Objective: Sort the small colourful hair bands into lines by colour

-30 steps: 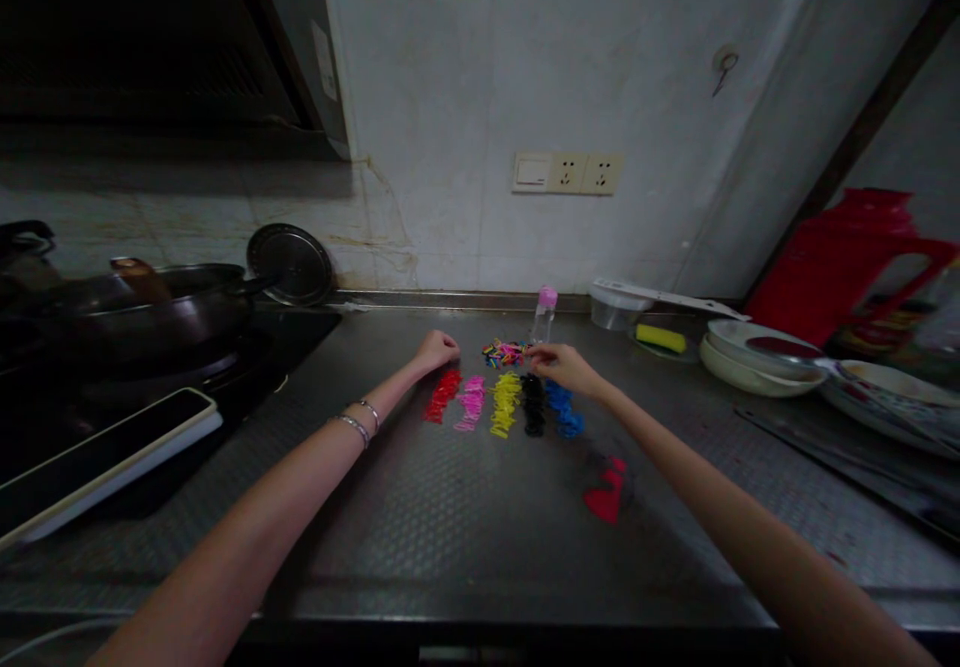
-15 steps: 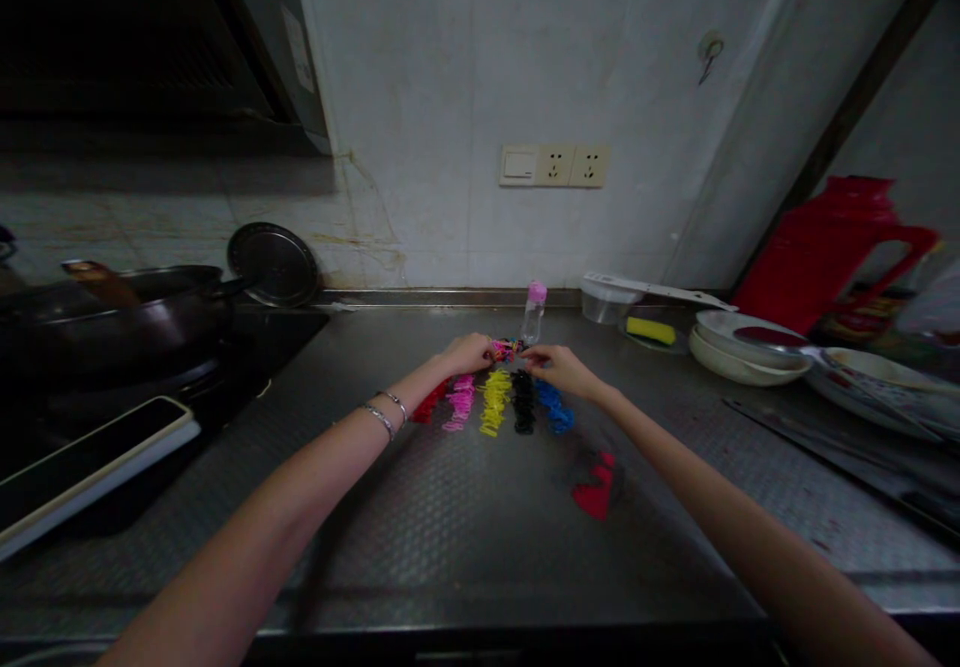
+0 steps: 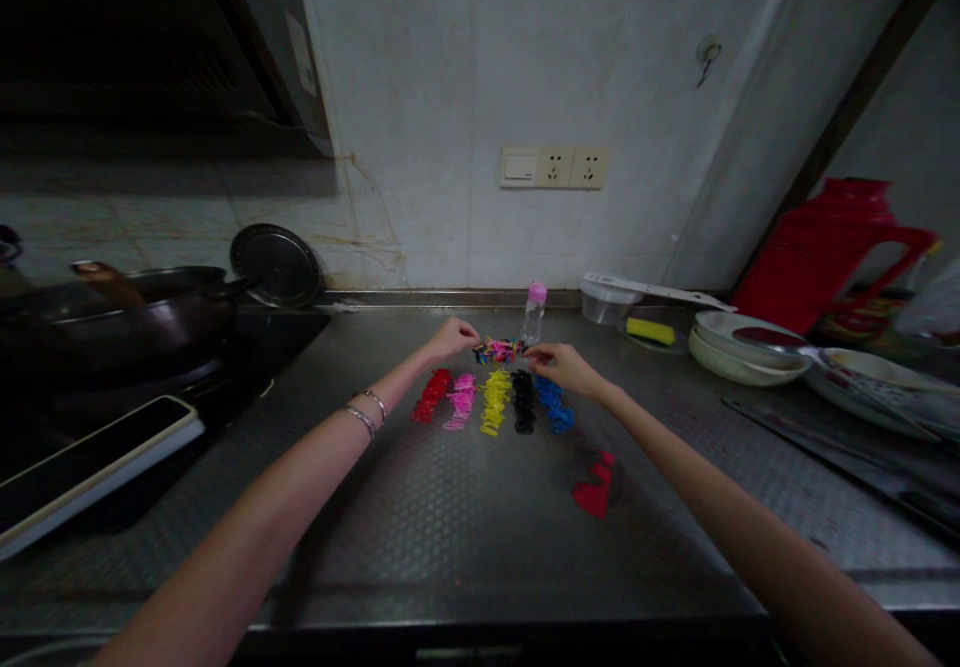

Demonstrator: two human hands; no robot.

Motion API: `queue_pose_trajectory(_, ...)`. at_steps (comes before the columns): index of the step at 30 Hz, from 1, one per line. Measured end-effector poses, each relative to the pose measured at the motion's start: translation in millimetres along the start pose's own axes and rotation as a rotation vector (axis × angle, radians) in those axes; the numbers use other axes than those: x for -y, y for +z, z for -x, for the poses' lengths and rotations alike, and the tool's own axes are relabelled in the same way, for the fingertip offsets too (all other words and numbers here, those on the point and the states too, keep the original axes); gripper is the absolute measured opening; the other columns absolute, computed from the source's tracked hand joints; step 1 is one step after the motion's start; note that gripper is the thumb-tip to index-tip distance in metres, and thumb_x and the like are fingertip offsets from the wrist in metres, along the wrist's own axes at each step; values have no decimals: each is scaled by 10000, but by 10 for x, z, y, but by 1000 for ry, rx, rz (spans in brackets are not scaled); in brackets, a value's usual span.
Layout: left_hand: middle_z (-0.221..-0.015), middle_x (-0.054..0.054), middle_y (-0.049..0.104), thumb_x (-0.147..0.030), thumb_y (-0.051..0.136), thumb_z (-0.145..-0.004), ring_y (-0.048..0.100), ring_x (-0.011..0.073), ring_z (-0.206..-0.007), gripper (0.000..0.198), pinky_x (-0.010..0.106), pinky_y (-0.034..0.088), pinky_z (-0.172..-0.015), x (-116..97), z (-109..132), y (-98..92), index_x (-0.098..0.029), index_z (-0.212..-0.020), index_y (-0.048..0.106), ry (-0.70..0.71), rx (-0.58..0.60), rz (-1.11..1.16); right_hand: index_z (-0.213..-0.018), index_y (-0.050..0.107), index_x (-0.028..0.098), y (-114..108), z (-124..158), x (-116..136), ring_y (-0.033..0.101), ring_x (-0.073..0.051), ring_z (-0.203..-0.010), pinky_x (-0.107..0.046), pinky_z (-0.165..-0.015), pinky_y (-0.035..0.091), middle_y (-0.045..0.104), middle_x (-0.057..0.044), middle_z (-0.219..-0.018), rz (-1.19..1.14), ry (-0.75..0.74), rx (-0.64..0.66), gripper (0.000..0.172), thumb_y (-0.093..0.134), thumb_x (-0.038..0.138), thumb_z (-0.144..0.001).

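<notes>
A small mixed heap of coloured bits (image 3: pixel 498 350) lies on the steel counter (image 3: pixel 465 507) near the back wall. In front of it run sorted rows: red (image 3: pixel 431 394), pink (image 3: pixel 460 400), yellow (image 3: pixel 493 400), black (image 3: pixel 523 400) and blue (image 3: pixel 553 404). My left hand (image 3: pixel 450 338) reaches to the heap's left edge, fingers pinched together. My right hand (image 3: pixel 559 366) is at the heap's right edge above the blue row, fingers also pinched. What either pinch holds is too small to see.
A little bottle with a pink cap (image 3: pixel 533 313) stands just behind the heap. A red object (image 3: pixel 595 487) lies nearer me on the right. A dark wok (image 3: pixel 127 312) sits on the stove at left. Bowls (image 3: pixel 742 352), a sponge (image 3: pixel 650 330) and a red jug (image 3: pixel 832 252) stand right.
My left hand drew back to the left off the rows, uncovering the red row, and now sits at the heap's left edge. The right hand has hardly moved.
</notes>
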State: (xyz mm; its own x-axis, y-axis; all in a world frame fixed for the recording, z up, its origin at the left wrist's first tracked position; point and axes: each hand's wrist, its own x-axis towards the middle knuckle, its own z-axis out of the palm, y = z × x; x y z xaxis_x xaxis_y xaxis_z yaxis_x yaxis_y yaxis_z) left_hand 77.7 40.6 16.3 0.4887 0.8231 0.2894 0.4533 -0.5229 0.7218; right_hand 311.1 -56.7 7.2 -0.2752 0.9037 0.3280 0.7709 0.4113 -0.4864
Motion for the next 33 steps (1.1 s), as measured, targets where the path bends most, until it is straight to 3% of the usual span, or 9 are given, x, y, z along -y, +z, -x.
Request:
queue_pose_trajectory(5, -554, 26, 624, -226, 618, -587, 455, 93, -495, 159, 213, 336, -495, -12, 248, -362, -117, -661, 707, -139, -28, 57, -993, 648, 167, 58, -118, 48, 563, -120, -673, -198, -641, 415, 654, -22, -770, 91, 21, 39, 326, 493, 135, -708)
queue_pose_trajectory(11, -560, 22, 628, -247, 604, -597, 437, 80, -478, 175, 203, 314, -470, 4, 605, -624, -122, -664, 706, -169, 117, 16, -1013, 634, 200, 226, -335, 237, 574, -125, -705, -175, -606, 382, 656, -30, -802, 236, 96, 107, 310, 533, 199, -719)
queue_pose_trajectory(17, -673, 55, 671, -232, 581, -611, 522, 108, -581, 209, 207, 370, -549, 63, 691, -632, -100, -711, 708, -165, 176, -54, -1073, 601, 243, 353, -484, 402, 594, -159, -770, -195, -599, 385, 662, -42, -873, 369, 149, 131, 359, 549, 293, -721)
queue_pose_trajectory(25, -685, 56, 675, -199, 568, -599, 549, 127, -621, 218, 216, 401, -594, 99, 669, -524, -92, -725, 712, -189, 198, -97, -1133, 566, 255, 422, -521, 443, 600, -168, -807, -211, -629, 402, 657, -54, -941, 394, 181, 129, 415, 518, 210, -723)
queue_pose_trajectory(30, -652, 48, 660, -215, 587, -603, 512, 103, -573, 213, 207, 382, -570, 113, 674, -510, -92, -722, 714, -182, 189, -42, -1138, 566, 252, 442, -516, 403, 600, -166, -805, -208, -630, 404, 657, -60, -945, 379, 193, 110, 419, 526, 200, -724)
queue_pose_trajectory(33, -505, 11, 584, -275, 597, -620, 394, 67, -450, 242, 201, 300, -466, 101, 686, -522, -93, -727, 715, -206, 139, -47, -1114, 583, 247, 427, -519, 358, 595, -150, -772, -200, -623, 399, 660, -54, -920, 344, 161, 70, 368, 507, 224, -755)
